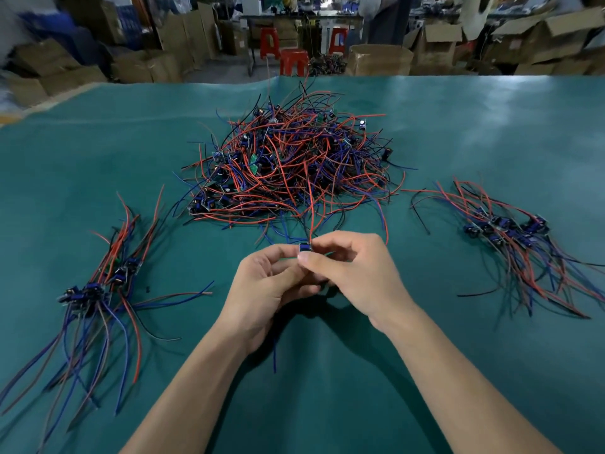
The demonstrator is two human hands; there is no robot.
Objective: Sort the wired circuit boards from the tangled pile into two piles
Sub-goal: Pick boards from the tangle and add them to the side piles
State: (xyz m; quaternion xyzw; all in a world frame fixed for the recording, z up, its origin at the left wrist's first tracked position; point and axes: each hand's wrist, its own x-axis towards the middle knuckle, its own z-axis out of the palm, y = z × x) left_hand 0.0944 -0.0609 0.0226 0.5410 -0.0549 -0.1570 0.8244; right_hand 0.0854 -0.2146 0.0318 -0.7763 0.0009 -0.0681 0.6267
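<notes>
Wired circuit board (304, 249) — small, blue component on top, thin red, blue and black leads trailing up and down; held above the near middle of the table, pinched between both hands. Left hand (262, 286): fingers curled, gripping it from below. Right hand (353, 273): thumb and forefinger pinching its top. Tangled pile (291, 165) — dense mound of glossy wires and boards, behind the hands. Left pile (98, 290), right pile (510, 237): loosely aligned bundles. Table (458, 339): smooth teal mat. No legible writing.
</notes>
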